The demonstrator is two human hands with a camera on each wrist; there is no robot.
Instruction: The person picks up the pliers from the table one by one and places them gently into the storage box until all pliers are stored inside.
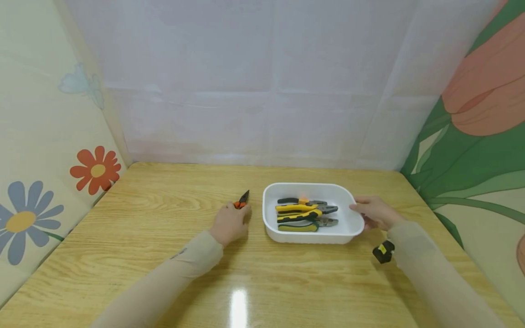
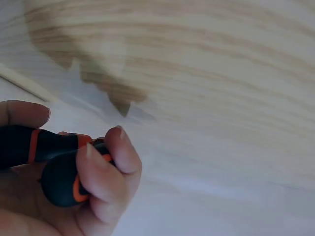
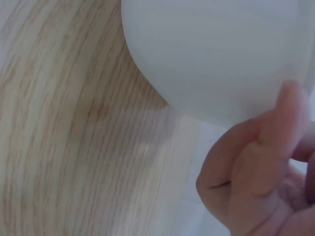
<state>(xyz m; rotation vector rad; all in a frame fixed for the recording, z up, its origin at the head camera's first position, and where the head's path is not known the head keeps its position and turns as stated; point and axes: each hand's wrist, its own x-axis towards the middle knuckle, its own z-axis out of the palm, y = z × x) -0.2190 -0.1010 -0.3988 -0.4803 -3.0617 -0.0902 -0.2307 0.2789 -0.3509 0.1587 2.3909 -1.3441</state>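
Note:
My left hand (image 1: 230, 223) grips a pair of pliers (image 1: 244, 199) with black and orange handles, the dark jaws pointing away from me. In the left wrist view, fingers curl round the handles (image 2: 59, 179). A white plastic tray (image 1: 311, 238) sits to its right on the table. Inside lie several pliers (image 1: 301, 216) with yellow, green or black-and-orange handles, their heads towards the right. At the tray's right end, my right hand (image 1: 375, 212) pinches the rim, thumb on top and the other fingers partly hidden. The right wrist view has the tray's wall (image 3: 211, 64) beside that hand.
A black thing with a yellow label (image 1: 383, 252), perhaps a tape measure, lies by the right sleeve and is partly covered by it. The wooden table (image 1: 172, 191) meets a pale sheet (image 1: 262, 114) at the back. Printed flower panels stand at both sides.

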